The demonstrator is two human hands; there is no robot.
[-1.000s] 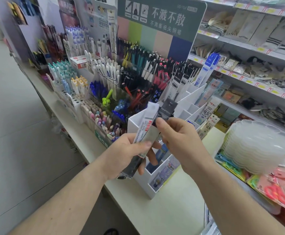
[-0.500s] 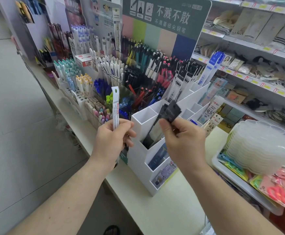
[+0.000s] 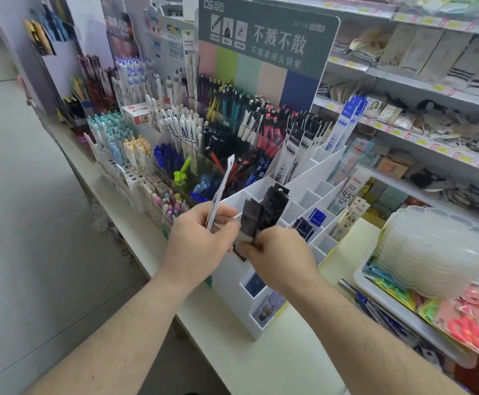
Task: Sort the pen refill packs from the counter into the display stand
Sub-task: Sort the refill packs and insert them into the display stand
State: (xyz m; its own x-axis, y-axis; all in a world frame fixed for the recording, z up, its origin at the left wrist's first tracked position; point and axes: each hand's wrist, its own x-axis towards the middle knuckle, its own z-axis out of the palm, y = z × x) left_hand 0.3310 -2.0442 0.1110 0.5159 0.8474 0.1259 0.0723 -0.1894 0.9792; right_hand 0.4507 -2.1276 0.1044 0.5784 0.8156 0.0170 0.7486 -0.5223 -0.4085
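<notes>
Right hand [image 3: 278, 258] dropped; black packs [image 3: 264, 215] (upright) at stand [image 3: 232, 283] edge.

Your left hand [image 3: 197, 240]: grips a slim white refill pack [image 3: 220, 192], tilted, its tip above the pens.
Your right hand [image 3: 278, 255]: pinches two black refill packs [image 3: 264, 213] over the stand's front-left slots.
White display stand [image 3: 312, 178]: stepped compartments on the counter [image 3: 261, 363]; blue packs [image 3: 309, 223] sit in middle slots.
Right of the stand: stacked clear trays [image 3: 438, 252].
</notes>
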